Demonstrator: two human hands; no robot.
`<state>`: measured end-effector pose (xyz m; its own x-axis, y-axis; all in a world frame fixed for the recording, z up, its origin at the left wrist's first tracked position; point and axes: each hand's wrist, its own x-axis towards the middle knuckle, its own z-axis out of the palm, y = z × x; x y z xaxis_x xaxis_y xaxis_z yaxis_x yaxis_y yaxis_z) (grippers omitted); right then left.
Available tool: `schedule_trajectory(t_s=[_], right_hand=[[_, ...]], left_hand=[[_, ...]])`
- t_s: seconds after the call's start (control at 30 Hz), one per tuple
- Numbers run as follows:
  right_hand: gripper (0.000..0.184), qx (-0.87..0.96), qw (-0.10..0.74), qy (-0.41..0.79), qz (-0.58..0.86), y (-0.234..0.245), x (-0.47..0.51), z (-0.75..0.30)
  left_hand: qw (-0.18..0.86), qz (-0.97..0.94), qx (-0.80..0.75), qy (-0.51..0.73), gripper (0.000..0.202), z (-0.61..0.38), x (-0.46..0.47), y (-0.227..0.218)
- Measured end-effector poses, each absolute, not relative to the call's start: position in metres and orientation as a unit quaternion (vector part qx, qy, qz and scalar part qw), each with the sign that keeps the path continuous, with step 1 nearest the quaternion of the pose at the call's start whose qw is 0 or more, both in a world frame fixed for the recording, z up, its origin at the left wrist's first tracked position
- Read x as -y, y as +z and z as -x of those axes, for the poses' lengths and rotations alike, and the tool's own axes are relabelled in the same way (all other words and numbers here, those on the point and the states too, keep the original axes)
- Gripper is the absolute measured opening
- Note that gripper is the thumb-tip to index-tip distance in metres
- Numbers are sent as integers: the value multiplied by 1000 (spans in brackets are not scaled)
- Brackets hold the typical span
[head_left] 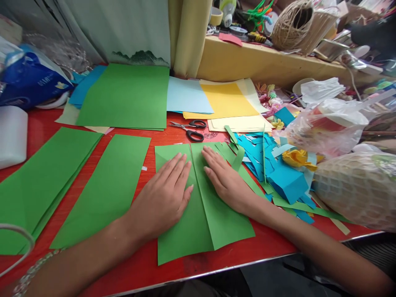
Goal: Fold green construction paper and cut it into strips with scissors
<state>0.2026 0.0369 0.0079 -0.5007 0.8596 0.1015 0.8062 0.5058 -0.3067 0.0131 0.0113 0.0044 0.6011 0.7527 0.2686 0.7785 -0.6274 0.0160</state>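
A folded green paper sheet lies on the red table in front of me, with a crease running down its middle. My left hand lies flat and open on its left half, fingers stretched toward the far edge. My right hand rests flat and open on the right half, fingers pointing to the crease. Both palms press on the paper. Black-handled scissors lie shut just beyond the sheet.
Green paper strips and a green stack lie to the left, a large green sheet behind. Blue and yellow sheets sit at the back. Blue and green scraps and plastic bags crowd the right. A white bottle stands far left.
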Motion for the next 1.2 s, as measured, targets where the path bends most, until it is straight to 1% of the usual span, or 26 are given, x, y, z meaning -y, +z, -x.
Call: schedule_trajectory(t_s=[0.07, 0.1, 0.17, 0.3, 0.4, 0.9, 1.2], right_hand=[[52, 854, 165, 115, 481, 13, -34, -204], [52, 856, 173, 111, 474, 14, -33, -205], [52, 869, 155, 103, 458, 13, -29, -204], [54, 888, 73, 66, 449, 2, -25, -200], [55, 887, 50, 44, 457, -2, -25, -198], [56, 881, 27, 33, 471, 1, -24, -195], [55, 879, 38, 49, 473, 1, -23, -196]], left_hand=[[64, 899, 410, -141, 51, -11, -13, 8], [64, 900, 406, -142, 51, -10, -14, 9], [55, 902, 409, -129, 53, -9, -14, 7], [25, 897, 434, -86, 62, -9, -13, -3], [14, 891, 447, -73, 63, -11, -11, -7], [13, 875, 478, -78, 62, -21, -3, -6], [23, 869, 488, -82, 63, -25, 0, -6]])
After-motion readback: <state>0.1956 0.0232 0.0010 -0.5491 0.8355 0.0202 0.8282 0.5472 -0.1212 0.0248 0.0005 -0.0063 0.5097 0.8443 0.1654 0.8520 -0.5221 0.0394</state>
